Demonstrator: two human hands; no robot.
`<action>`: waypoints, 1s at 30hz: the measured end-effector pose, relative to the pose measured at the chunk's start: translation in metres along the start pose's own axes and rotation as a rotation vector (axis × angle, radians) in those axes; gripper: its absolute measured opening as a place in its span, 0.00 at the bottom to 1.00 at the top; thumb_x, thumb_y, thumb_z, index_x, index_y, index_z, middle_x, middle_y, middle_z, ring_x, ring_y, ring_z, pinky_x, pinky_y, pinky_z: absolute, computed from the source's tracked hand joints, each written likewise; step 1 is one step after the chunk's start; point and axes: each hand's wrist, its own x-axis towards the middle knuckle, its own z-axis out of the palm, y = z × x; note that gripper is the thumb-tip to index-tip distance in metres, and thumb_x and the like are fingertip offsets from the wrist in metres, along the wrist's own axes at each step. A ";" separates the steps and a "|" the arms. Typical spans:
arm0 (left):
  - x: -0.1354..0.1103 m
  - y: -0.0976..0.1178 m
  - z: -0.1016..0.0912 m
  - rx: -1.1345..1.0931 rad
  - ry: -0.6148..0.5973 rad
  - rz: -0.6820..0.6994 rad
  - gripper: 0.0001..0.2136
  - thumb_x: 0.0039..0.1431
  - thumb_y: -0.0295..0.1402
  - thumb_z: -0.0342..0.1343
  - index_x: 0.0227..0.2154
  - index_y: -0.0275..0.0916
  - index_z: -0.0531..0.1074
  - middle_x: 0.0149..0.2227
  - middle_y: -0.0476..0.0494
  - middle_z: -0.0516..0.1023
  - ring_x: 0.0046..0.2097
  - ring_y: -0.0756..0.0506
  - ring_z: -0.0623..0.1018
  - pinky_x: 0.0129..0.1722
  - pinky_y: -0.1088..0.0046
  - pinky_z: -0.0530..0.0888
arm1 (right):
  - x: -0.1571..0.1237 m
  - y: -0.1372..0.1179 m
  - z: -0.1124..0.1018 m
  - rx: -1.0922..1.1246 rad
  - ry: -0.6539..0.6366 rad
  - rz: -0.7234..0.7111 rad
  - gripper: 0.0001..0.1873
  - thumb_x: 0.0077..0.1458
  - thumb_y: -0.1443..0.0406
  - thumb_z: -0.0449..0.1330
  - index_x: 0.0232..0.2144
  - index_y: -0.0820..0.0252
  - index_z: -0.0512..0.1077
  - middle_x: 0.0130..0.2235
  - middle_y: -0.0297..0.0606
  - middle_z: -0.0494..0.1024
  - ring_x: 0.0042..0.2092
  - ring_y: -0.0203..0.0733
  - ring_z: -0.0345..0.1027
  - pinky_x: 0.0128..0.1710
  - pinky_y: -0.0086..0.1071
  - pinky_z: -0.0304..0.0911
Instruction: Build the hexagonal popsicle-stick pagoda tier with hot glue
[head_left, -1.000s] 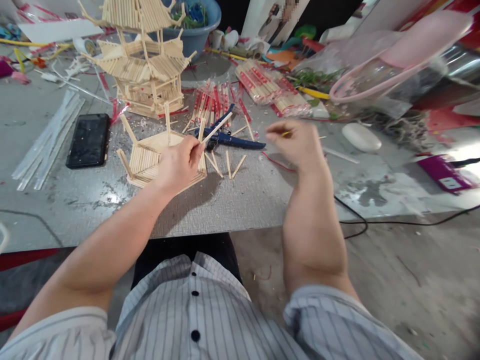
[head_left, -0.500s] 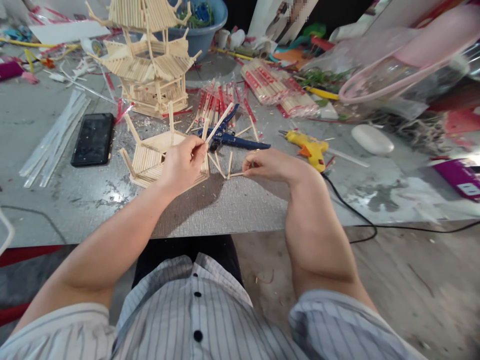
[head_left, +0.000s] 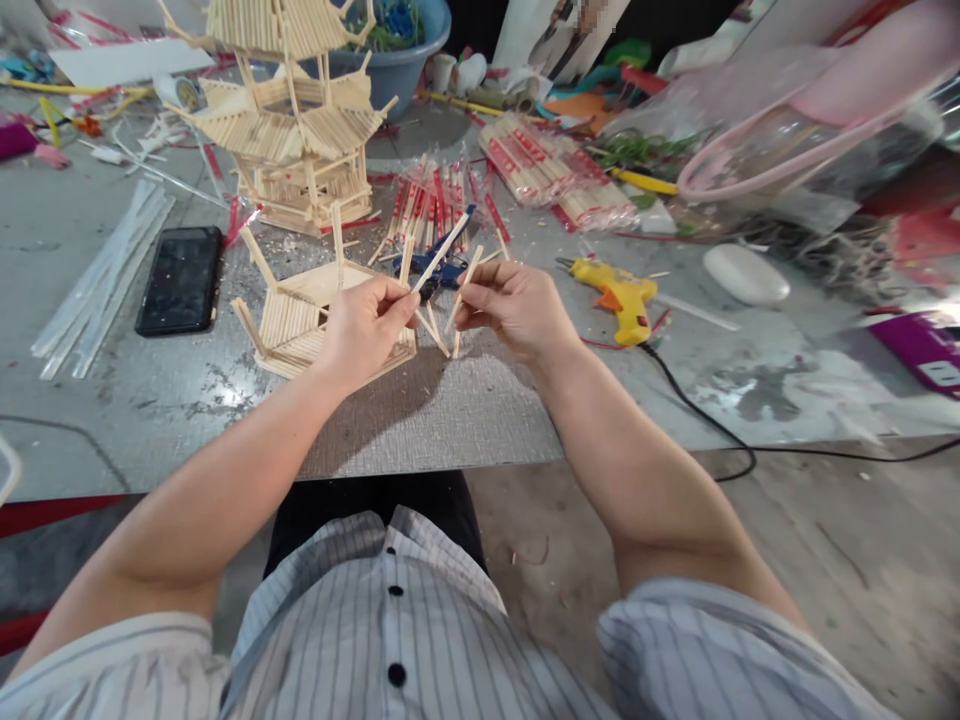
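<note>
My left hand (head_left: 369, 328) pinches a long wooden stick (head_left: 442, 248) that slants up to the right. Just right of it, my right hand (head_left: 511, 306) has a shorter wooden stick (head_left: 469, 283) between thumb and fingers. Under my left hand lies a flat hexagonal stick base (head_left: 296, 325), with short posts standing along its edge. Loose stick pieces (head_left: 437, 332) rest on the table between the hands. A dark blue cutting tool (head_left: 448, 270) lies behind the sticks, partly covered by them and my right hand.
A stick-built pagoda (head_left: 300, 130) stands behind the base, before a blue basin (head_left: 409, 60). Wrapped stick packs (head_left: 525, 160) lie at the back. To the right is a yellow glue gun (head_left: 619, 295) with a black cord; to the left, a phone (head_left: 180, 280) and clear glue sticks (head_left: 105, 275).
My right hand has lifted the short stick from the table and brought it up and left, close to my left hand. The left hand still holds its long stick.
</note>
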 end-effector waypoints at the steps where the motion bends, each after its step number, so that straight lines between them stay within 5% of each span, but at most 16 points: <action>1: 0.000 0.000 0.000 -0.009 -0.016 -0.020 0.07 0.58 0.27 0.56 0.25 0.35 0.70 0.24 0.50 0.77 0.17 0.58 0.66 0.15 0.84 0.63 | 0.000 0.000 0.003 0.021 0.016 0.013 0.13 0.43 0.61 0.70 0.28 0.60 0.70 0.23 0.27 0.73 0.22 0.29 0.69 0.24 0.25 0.69; 14: -0.002 0.000 0.003 0.020 -0.116 -0.124 0.08 0.57 0.30 0.57 0.24 0.35 0.71 0.23 0.49 0.78 0.14 0.59 0.67 0.14 0.85 0.62 | -0.004 -0.005 0.006 0.077 0.063 0.097 0.13 0.47 0.60 0.68 0.32 0.62 0.72 0.30 0.36 0.80 0.32 0.38 0.78 0.26 0.24 0.72; 30: -0.002 -0.004 0.005 -0.016 -0.136 -0.105 0.09 0.56 0.32 0.60 0.23 0.36 0.71 0.22 0.48 0.78 0.14 0.58 0.67 0.14 0.83 0.62 | -0.003 -0.006 0.006 0.073 0.035 0.126 0.13 0.47 0.60 0.69 0.30 0.61 0.71 0.29 0.35 0.79 0.30 0.35 0.77 0.25 0.23 0.72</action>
